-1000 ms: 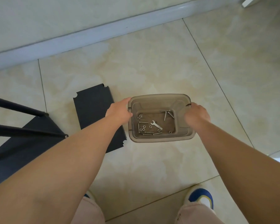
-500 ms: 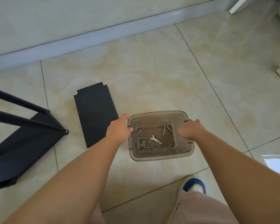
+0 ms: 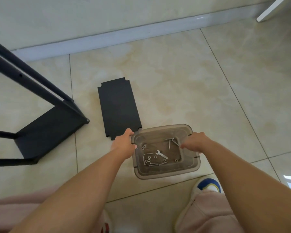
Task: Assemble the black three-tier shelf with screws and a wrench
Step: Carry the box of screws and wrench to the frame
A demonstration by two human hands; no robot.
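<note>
On the cream tiled floor, near the person's feet, sits a translucent smoky-brown plastic bin with rounded corners. Both bare hands hold it by its rim. The left hand curls around the bin's left edge, thumb hooked over the lip. The right hand grasps the right edge, fingers folded down inside the wall.

Loose hardware lies scattered on the bin's bottom. A small silver open-end wrench lies near the middle, angled. Several long screws lie crossed at the far right of the bottom, under the right hand's fingers, and more lie along the near left side. Small nuts are dotted at the left and one at the near right.

Just beyond the bin's far left corner, a flat black shelf panel with notched corners lies on the floor; its near corner lies just by the left hand, though whether they touch is unclear.

Farther left, well apart from the bin, the partly built black shelf frame lies tipped over, one panel already fixed between thin black poles that run off the left edge.

A pale baseboard runs along the far wall. At the near edge, pink trouser legs show, with a blue, yellow and white shoe just near the bin on the right. A white furniture leg stands at the far right corner.
</note>
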